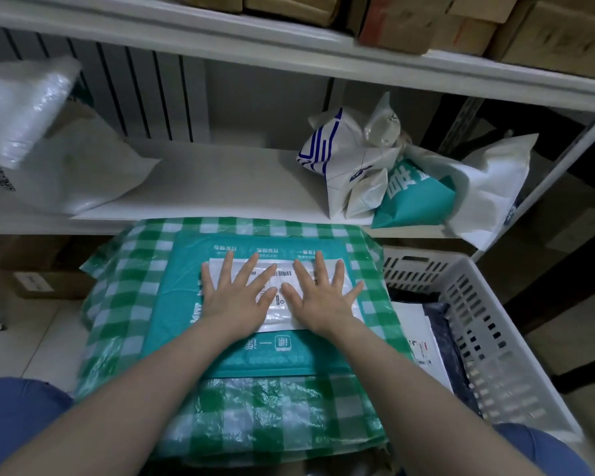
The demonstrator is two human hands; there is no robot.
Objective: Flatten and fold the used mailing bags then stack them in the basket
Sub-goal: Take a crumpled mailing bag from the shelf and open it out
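We have the teal bag point(182, 297) lying flat on the checked cover point(272, 407) of our desk, right in front of us, its white label point(279, 275) facing up. Our left hand point(236, 298) and right hand point(325, 298) rest on it side by side, palms down over the label, thumbs nearly touching. The fingers point(226, 269) are straight and spread wide, gripping nothing. We judge the spread is there to push trapped air out and iron the creases over as much of the bag as two palms can cover. The bag looks flat and has no fold in it yet, so we take this as the flattening step, with folding next.

The basket point(488, 338) stands just beside the desk on our right, within easy reach, so a finished bag needs only a short carry. Inside it lie folded bags point(440, 333), a dark one and a white one, laid flat. On the shelf point(220, 180) behind the desk, to the right, a pile point(354, 159) of crumpled bags waits, white, blue-striped and teal, well apart from our hands. At the shelf's left end sits bubble wrap point(21, 108). From the pile and the few bags in the basket, we judge the task is partway through, with several bags left
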